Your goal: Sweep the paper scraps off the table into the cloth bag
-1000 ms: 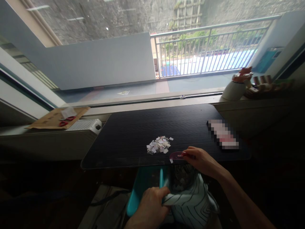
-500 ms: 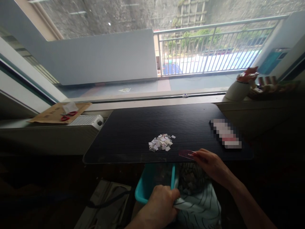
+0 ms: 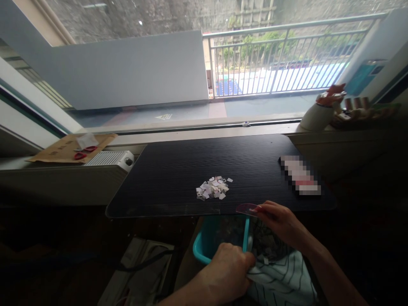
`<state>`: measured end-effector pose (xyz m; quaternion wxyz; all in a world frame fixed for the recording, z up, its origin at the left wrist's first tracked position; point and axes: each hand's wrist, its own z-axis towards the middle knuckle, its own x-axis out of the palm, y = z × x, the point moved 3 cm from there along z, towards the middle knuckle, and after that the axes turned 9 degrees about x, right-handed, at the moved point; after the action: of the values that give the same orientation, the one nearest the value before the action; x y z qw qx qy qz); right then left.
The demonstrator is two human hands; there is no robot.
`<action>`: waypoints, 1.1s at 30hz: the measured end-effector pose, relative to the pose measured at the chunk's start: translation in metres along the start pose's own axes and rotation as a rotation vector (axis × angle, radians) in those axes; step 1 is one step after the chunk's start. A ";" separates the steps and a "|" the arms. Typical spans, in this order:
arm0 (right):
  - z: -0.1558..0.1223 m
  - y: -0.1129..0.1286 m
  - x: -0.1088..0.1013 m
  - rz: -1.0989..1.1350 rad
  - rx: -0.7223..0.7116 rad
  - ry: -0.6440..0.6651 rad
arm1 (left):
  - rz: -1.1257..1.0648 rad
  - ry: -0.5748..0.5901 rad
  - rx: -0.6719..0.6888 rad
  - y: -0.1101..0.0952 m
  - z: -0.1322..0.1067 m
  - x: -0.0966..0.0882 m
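Note:
My left hand (image 3: 231, 270) is closed on the edge of a white striped cloth bag (image 3: 287, 276), right against the rim of a turquoise bin (image 3: 200, 248). Small scraps show inside the bag's dark mouth. Pinched in the fingers of my right hand (image 3: 280, 219) is a thin, see-through pinkish flat piece with a curved edge (image 3: 245, 208). It sits at the front edge of the black table (image 3: 178, 163), above the bin and bag. A heap of small whitish paper-like pieces (image 3: 213, 188) lies on the table, left of the pinkish piece.
A blurred-out dark-edged object (image 3: 299, 175) lies on the table's right side. At the left are red-handled scissors (image 3: 84, 153) on a brown envelope (image 3: 60, 148), beside a white radiator (image 3: 110, 158). A white pot (image 3: 315, 118) stands on the windowsill.
The bin and bag have shifted to the right with my left hand. The pinkish piece stays in my right hand near the table edge. The view has shifted slightly.

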<state>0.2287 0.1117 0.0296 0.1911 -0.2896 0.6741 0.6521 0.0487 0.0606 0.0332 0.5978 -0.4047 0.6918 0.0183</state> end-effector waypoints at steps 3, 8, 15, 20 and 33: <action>0.014 -0.003 -0.003 0.006 0.013 -0.121 | -0.006 0.001 0.009 0.001 0.000 0.001; 0.023 0.003 0.000 -0.056 -0.012 -0.107 | 0.002 0.018 0.000 0.001 -0.001 0.000; 0.010 0.006 0.001 -0.038 -0.053 -0.052 | 0.006 0.046 0.015 -0.001 0.000 -0.004; 0.002 0.010 0.002 -0.046 -0.073 0.015 | 0.019 0.039 0.012 0.000 0.001 -0.004; 0.008 0.019 0.007 -0.044 -0.094 0.073 | 0.006 0.033 0.014 -0.001 -0.001 -0.004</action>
<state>0.2104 0.1180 0.0395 0.1670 -0.3365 0.6428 0.6676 0.0484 0.0619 0.0374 0.5891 -0.3988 0.7027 0.0087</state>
